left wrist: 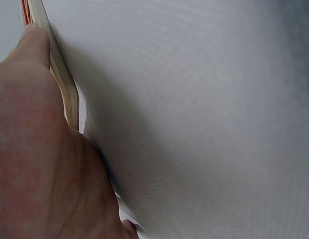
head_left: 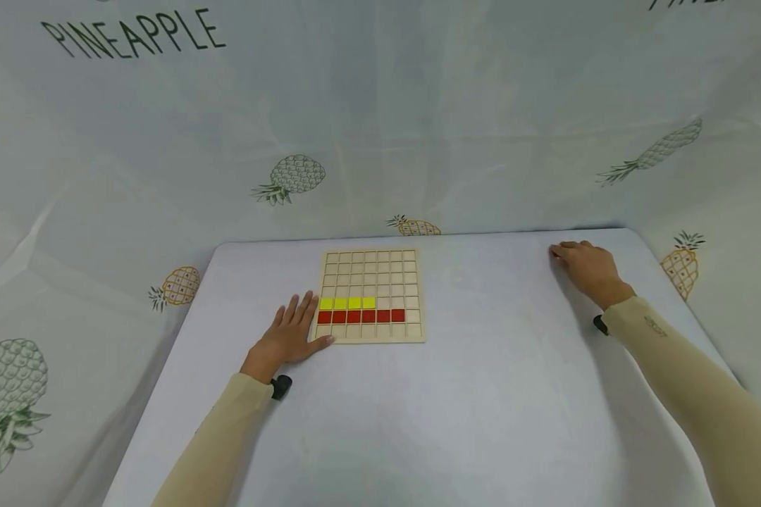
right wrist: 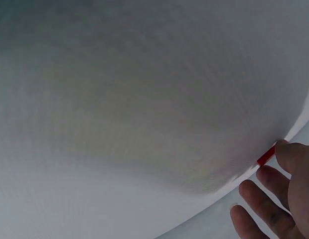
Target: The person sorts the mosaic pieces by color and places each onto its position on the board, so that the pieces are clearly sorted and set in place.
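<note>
A pale wooden grid board (head_left: 383, 268) lies on the table left of the middle. Yellow tiles (head_left: 340, 304) fill the left part of one row, and a longer row of red tiles (head_left: 353, 317) sits just below it. My left hand (head_left: 283, 339) rests with fingers spread against the board's left side, its thumb at the lower left corner. At the far right of the table, my right hand (head_left: 585, 271) pinches a red tile (right wrist: 265, 156) between thumb and index finger, as the right wrist view shows; the other fingers are bent loosely.
The table (head_left: 469, 394) has a white cover and a back edge just beyond the right hand. A white curtain (head_left: 482, 84) printed with pineapples hangs behind it and along both sides.
</note>
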The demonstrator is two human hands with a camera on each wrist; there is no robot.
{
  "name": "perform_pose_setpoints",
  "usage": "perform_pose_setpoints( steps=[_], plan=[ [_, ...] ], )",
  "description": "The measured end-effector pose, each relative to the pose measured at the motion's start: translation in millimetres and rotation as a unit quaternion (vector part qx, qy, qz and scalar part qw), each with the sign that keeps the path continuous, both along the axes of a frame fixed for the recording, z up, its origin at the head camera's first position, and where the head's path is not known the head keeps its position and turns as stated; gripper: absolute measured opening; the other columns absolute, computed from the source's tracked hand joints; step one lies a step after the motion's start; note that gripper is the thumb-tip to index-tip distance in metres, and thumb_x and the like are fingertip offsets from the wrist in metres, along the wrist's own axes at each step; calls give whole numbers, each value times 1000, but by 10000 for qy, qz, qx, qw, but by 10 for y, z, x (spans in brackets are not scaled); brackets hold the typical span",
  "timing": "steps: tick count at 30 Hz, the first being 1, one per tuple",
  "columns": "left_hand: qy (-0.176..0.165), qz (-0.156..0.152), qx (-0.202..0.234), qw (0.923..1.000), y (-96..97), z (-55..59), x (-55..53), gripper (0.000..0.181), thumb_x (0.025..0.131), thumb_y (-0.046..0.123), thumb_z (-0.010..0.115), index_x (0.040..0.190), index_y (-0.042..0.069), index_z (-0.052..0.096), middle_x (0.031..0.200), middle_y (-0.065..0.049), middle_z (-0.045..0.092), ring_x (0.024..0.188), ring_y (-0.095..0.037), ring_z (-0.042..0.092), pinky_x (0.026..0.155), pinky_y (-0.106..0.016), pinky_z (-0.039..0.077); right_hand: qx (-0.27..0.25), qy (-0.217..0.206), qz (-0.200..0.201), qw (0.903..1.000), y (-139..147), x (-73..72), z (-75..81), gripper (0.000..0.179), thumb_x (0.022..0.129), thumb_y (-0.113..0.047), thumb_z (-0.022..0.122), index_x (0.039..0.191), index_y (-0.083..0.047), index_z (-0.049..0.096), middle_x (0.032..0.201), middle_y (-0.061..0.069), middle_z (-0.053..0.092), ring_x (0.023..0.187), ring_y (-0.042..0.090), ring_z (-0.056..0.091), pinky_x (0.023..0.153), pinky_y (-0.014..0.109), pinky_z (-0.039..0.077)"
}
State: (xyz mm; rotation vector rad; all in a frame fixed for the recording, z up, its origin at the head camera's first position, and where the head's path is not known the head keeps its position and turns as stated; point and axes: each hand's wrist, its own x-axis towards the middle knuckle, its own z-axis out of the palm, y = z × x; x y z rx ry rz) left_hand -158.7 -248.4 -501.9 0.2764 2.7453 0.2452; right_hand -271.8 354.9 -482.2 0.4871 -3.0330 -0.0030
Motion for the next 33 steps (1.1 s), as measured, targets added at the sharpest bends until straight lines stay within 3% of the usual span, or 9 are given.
perform_pose_setpoints(
  steps=[4, 10, 20, 33],
  plan=[
    [-45, -36, -68, 10000, 10, 12, -11, 104, 102, 59, 57, 169, 2, 3, 177, -19, -3, 163, -43, -7, 130, -61, 0, 85, -104, -36, 9999, 13, -24, -5, 38, 104, -3, 63, 140, 4, 62, 140, 30, 62, 122, 51, 60, 90, 64, 56],
    [-62, -32, -40, 10000, 16, 32, -4, 105, 101, 61, 57, 169, 2, 3, 178, -19, -2, 163, -44, -7, 130, -61, -1, 219, -8, 103, 9997, -17, -49, 21, 37, 98, 2, 69, 135, 1, 67, 124, 28, 69, 113, 48, 64, 87, 61, 58],
    [-7, -23, 5, 10000, -7, -31, -16, 105, 102, 61, 58, 169, 1, 4, 177, -20, -1, 162, -45, -6, 130, -63, 2, 126, 229, 346, 9991, -89, -52, 16, 29, 97, 0, 72, 125, 0, 75, 109, 23, 72, 107, 46, 66, 82, 60, 59],
    [-152, 35, 0, 9999, 46, 108, 27, 103, 102, 59, 58, 169, 1, 5, 178, -20, -2, 163, -44, -7, 130, -60, -1, -260, 1084, 1245, 9859, -627, 129, 13, 33, 89, 0, 81, 122, -4, 78, 106, 19, 75, 98, 39, 69, 78, 53, 61]
  ],
)
